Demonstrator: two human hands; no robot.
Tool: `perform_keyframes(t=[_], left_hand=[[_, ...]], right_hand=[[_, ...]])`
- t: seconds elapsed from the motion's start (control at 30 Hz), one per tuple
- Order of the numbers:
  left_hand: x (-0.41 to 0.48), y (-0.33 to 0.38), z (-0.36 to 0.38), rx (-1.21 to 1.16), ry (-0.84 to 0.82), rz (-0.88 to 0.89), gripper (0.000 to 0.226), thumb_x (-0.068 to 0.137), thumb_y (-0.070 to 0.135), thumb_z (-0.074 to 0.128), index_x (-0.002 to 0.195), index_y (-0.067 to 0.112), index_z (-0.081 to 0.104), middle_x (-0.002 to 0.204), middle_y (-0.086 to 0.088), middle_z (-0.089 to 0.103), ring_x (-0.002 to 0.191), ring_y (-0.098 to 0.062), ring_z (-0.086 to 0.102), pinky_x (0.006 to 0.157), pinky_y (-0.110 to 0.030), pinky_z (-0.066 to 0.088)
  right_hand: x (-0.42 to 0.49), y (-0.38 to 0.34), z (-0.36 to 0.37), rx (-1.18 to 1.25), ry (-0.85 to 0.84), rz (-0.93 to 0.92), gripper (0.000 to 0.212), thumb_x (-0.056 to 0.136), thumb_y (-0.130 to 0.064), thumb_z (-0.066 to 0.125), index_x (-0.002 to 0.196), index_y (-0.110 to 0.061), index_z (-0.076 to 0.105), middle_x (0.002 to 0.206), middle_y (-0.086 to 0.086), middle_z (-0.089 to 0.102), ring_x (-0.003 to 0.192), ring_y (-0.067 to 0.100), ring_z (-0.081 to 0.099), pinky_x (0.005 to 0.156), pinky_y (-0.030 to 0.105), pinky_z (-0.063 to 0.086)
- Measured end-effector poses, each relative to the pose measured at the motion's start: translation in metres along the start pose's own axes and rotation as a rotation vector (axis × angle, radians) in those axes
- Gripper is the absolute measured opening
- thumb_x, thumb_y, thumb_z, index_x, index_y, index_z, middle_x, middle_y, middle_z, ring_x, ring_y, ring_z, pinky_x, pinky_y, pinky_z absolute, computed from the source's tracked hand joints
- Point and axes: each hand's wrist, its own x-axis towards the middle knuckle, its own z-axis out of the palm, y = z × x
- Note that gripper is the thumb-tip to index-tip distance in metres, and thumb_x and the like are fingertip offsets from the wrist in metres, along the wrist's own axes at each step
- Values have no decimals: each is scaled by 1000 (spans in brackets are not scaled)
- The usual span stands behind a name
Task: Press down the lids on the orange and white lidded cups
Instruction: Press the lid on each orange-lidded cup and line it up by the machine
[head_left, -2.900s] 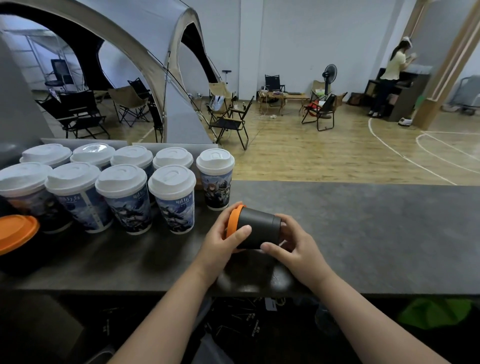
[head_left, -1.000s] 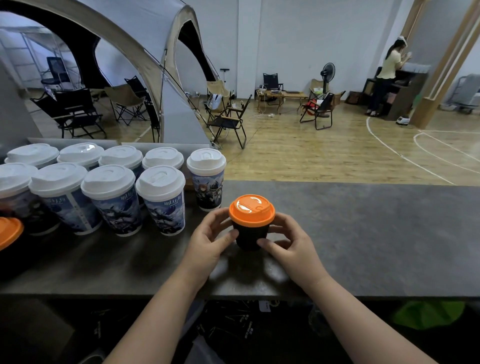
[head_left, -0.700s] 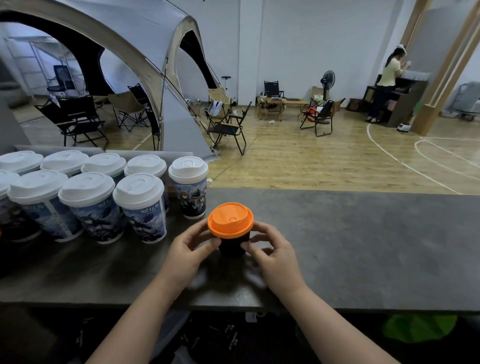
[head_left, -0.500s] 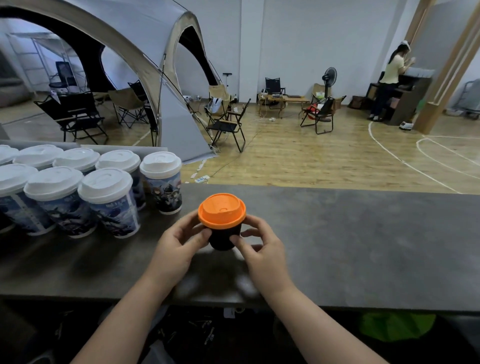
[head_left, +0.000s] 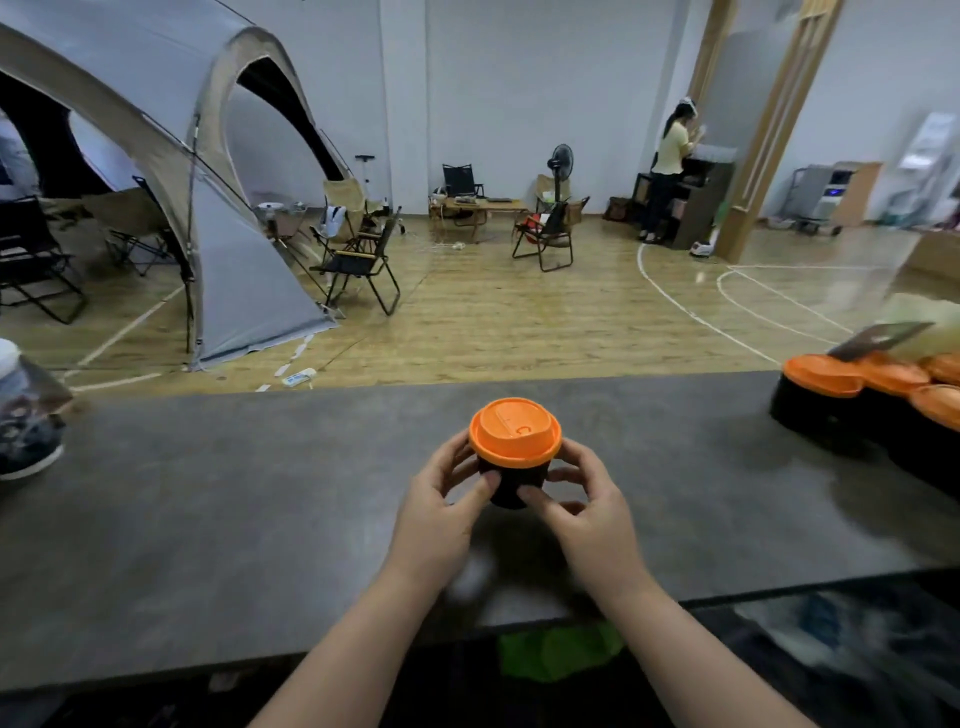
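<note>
A small black cup (head_left: 514, 483) with an orange lid (head_left: 515, 430) stands upright at the middle of the grey counter (head_left: 218, 519). My left hand (head_left: 441, 512) grips its left side, and my right hand (head_left: 584, 512) grips its right side, thumbs on the near wall. Several black cups with orange lids (head_left: 823, 375) stand at the counter's right end. One white-lidded printed cup (head_left: 23, 410) shows at the left edge, cut off by the frame.
The counter's near edge runs below my forearms, with dark clutter and something green (head_left: 558, 649) beneath it. Beyond the counter lies a wooden floor with a grey tent (head_left: 156, 171), folding chairs (head_left: 363, 260) and a person (head_left: 670, 171) standing far off.
The cup went from lying on its side to upright, then travelled right along the counter in both hands. The view swung right: most white-lidded cups left the frame and orange-lidded cups appeared at right.
</note>
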Motion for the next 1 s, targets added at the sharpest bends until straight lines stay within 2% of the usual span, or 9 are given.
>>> perform_keyframes(t=[0.1, 0.27, 0.4, 0.47, 0.53, 0.67, 0.8, 0.9, 1.0], left_hand=[[7, -12, 82, -48, -56, -32, 47, 84, 16, 68, 130, 25, 59, 127, 4, 69, 121, -12, 63, 105, -45, 50], [17, -19, 211, -113, -155, -132, 39, 96, 0, 58, 128, 21, 57, 123, 9, 66, 112, 1, 64, 105, -48, 49], [23, -20, 292, -108, -253, -153, 42, 97, 0, 55, 133, 23, 56, 128, 7, 64, 120, -4, 60, 107, -45, 49], [27, -22, 324, -95, -315, -153, 44, 98, 2, 54, 137, 23, 54, 132, 6, 63, 123, -4, 58, 108, -42, 48], [31, -24, 352, -82, -360, -154, 46, 98, 1, 54, 140, 21, 52, 136, 3, 61, 126, -6, 56, 111, -42, 46], [40, -33, 387, -62, -392, -159, 49, 98, 0, 52, 142, 23, 49, 140, -1, 58, 130, -10, 54, 110, -43, 46], [46, -46, 395, -9, -423, -174, 58, 97, 3, 49, 138, 43, 48, 138, 11, 59, 131, -6, 53, 101, -36, 53], [49, -51, 394, 78, -462, -131, 72, 86, 3, 47, 148, 40, 42, 143, 14, 51, 132, -5, 50, 107, -39, 49], [52, -53, 396, 142, -488, -122, 78, 88, 0, 47, 150, 45, 35, 142, 13, 42, 125, -5, 52, 94, -34, 57]], right_hand=[[6, 24, -72, -44, 98, 12, 54, 80, -16, 84, 128, -25, 60, 119, -9, 66, 105, 2, 62, 77, 23, 57], [18, 57, -185, -108, 228, 67, 53, 81, -15, 83, 128, -22, 61, 120, -6, 68, 109, 10, 64, 93, 44, 56], [27, 75, -258, -182, 329, 81, 58, 78, -23, 85, 129, -30, 59, 120, -11, 66, 109, -2, 61, 90, 28, 54], [32, 83, -287, -204, 377, 93, 59, 77, -24, 86, 129, -32, 58, 121, -12, 67, 108, -2, 62, 88, 22, 52], [36, 91, -309, -219, 418, 110, 60, 77, -23, 86, 129, -32, 58, 122, -10, 67, 109, 3, 64, 90, 23, 52], [46, 105, -335, -230, 459, 154, 62, 80, -22, 83, 136, -24, 57, 128, -7, 66, 120, 10, 60, 104, 33, 49], [53, 113, -334, -242, 501, 166, 62, 84, -26, 79, 141, -26, 55, 133, -7, 64, 125, 9, 57, 103, 28, 45], [53, 115, -330, -274, 519, 190, 63, 86, -28, 77, 144, -28, 51, 137, -7, 62, 128, 12, 55, 105, 34, 46], [56, 116, -330, -326, 533, 205, 63, 88, -28, 75, 145, -29, 49, 140, -6, 60, 131, 14, 53, 105, 34, 46]])
